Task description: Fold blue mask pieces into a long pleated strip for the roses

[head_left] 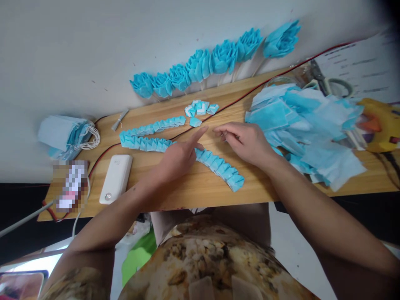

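My left hand rests on a long row of folded blue paper pieces that curves across the wooden table. Its index finger points out toward the right hand and the other fingers are curled. My right hand hovers just beside it, thumb and fingers pinched together near a red wire. What the pinch holds is too small to make out. A second shorter row of folded pieces lies behind, with a small heap of folded blue squares farther back.
Several blue paper flowers lean on the wall. A pile of blue mask sheets lies right, with scissors and a yellow object beyond. At left are a stack of masks, a white power bank and a blurred package.
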`<action>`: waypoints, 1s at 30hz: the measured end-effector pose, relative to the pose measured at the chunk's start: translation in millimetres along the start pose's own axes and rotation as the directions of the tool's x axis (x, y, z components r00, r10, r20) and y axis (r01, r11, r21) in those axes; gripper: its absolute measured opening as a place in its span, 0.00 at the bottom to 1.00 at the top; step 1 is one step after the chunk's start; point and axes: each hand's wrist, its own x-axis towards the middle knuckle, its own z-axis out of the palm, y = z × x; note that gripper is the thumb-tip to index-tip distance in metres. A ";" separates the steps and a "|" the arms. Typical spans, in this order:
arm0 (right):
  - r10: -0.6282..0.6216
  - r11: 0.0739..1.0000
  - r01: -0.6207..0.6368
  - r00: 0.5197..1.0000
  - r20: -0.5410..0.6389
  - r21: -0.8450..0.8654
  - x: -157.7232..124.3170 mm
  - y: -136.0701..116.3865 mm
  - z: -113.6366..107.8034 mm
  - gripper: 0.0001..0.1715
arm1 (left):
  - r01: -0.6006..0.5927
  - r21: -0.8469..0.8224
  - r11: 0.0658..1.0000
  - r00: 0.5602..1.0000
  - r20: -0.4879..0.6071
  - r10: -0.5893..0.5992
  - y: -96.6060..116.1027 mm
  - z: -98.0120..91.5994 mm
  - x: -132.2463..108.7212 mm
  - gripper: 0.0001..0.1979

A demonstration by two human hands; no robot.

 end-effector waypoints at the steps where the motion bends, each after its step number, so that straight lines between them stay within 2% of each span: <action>1: 0.000 1.000 0.000 1.000 -0.002 0.004 0.1 -0.5 0.0 0.21 | -0.003 -0.003 1.000 1.000 -0.011 0.003 0.8 0.2 -0.1 0.37; 6: 0.021 1.000 -0.021 1.000 0.021 0.003 0.6 -2.3 -1.1 0.21 | -0.078 -0.047 0.996 0.995 -0.061 0.075 9.2 -0.7 -1.1 0.37; 11: 0.022 0.999 -0.021 0.999 0.037 -0.030 0.8 -1.7 -2.0 0.19 | -0.069 -0.023 0.997 0.998 0.009 0.069 14.2 6.6 2.1 0.38; 15: 0.023 0.998 -0.021 0.999 0.040 -0.052 0.4 0.3 -1.0 0.18 | -0.086 0.004 0.996 0.996 -0.005 0.086 22.8 8.3 2.7 0.37; 18: 0.021 0.998 -0.018 0.999 0.036 -0.060 -0.4 1.5 -0.4 0.19 | -0.113 0.030 0.993 0.993 0.044 0.112 29.8 8.6 2.6 0.36; 21: 0.027 0.998 -0.025 0.999 0.034 -0.051 -1.2 1.5 -0.7 0.21 | -0.092 0.063 0.994 0.990 0.116 0.085 31.7 11.5 3.6 0.36; 23: 0.029 0.998 -0.027 0.999 0.039 -0.049 -1.4 0.9 -1.4 0.23 | -0.085 0.076 0.993 0.991 0.113 0.076 31.3 13.0 3.9 0.37; 27: 0.026 0.999 -0.025 0.999 0.040 -0.047 -1.2 -0.1 -2.0 0.21 | -0.119 0.042 0.992 0.991 0.062 0.116 33.1 11.9 1.8 0.32; 30: 0.030 0.999 -0.028 0.999 0.044 -0.040 -0.9 0.3 -1.6 0.21 | -0.135 -0.001 0.991 0.987 0.086 0.135 36.2 12.8 0.9 0.27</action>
